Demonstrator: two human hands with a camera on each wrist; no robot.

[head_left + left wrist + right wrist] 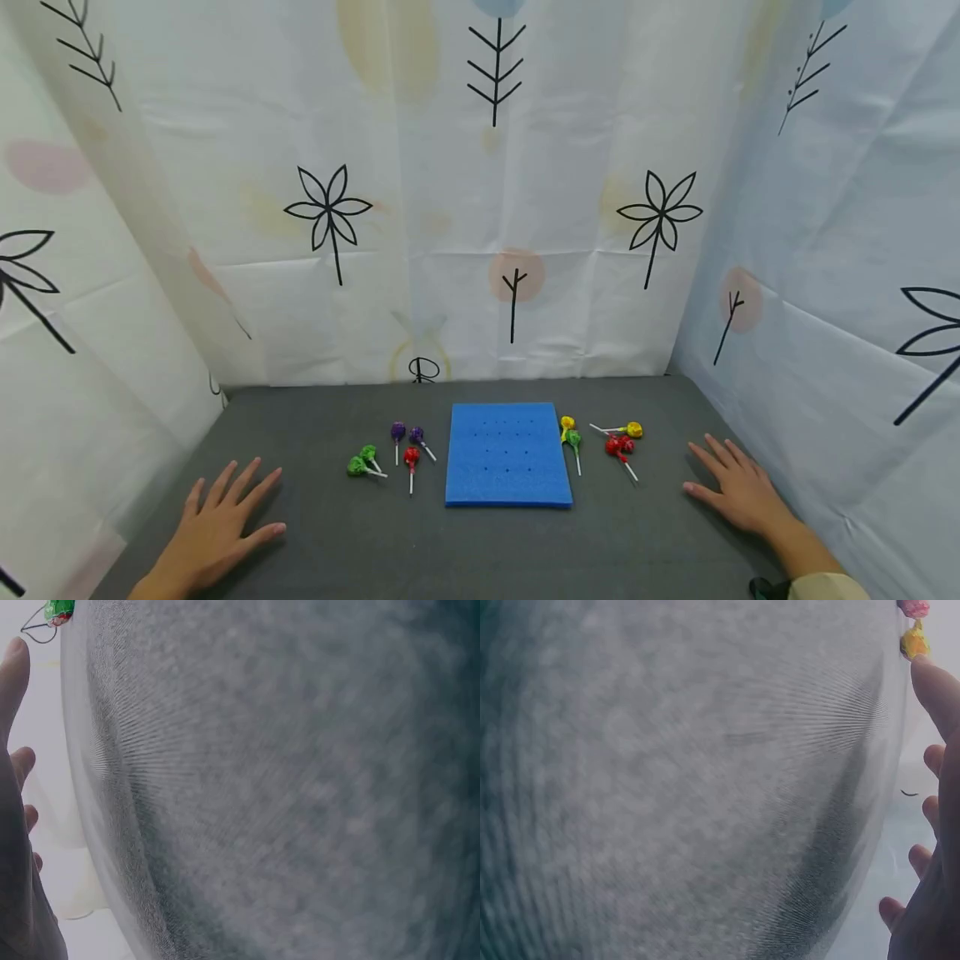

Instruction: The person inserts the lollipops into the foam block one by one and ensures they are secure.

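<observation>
My left hand (pixel 212 527) rests on the grey table at the left, fingers spread, holding nothing. At the right, my right hand (pixel 741 490) lies flat with its fingers apart, also holding nothing. Between them is a blue board (pixel 510 487) with rows of small holes. Left of the board lie two green lollipops (pixel 357 466), two purple lollipops (pixel 398 431) and a red lollipop (pixel 412 457). A yellow lollipop (pixel 567 422) and a green lollipop (pixel 573 437) lie along its right edge. Nearer my right hand, another yellow lollipop (pixel 634 430) lies with two red lollipops (pixel 614 446).
The grey table (pixel 337 550) is enclosed at the back and both sides by white patterned cloth (pixel 450 208). A dark band (pixel 761 588) shows at the right wrist, by a pale sleeve (pixel 825 587).
</observation>
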